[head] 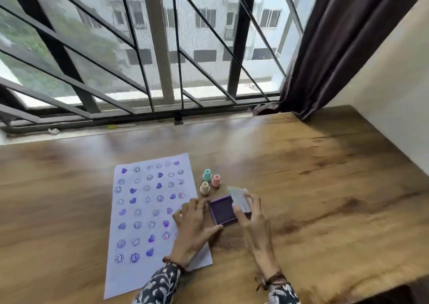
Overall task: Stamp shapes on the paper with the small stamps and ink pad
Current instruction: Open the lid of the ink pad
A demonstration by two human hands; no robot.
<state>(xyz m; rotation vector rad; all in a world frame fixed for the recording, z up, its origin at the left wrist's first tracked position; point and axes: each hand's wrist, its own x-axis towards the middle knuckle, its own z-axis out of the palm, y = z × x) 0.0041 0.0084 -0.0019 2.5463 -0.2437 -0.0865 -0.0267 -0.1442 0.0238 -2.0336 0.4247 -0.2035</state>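
Observation:
A white paper (139, 213) covered with several rows of purple heart and smiley stamps lies on the wooden table. To its right sits the purple ink pad (223, 210), uncovered. My left hand (195, 224) rests against the pad's left side, thumb at its near edge, holding it steady. My right hand (251, 213) holds the pad's clear lid (239, 198) tilted over its right edge. Three small stamps stand upright just beyond the pad: a teal stamp (206, 175), a pink stamp (216, 181) and a cream stamp (205, 188).
The wooden table (313, 187) stretches wide to the right and toward the window. A barred window (162, 48) runs along the far edge, a dark curtain (336, 48) hangs at the back right, and a wall (394, 83) borders the right side.

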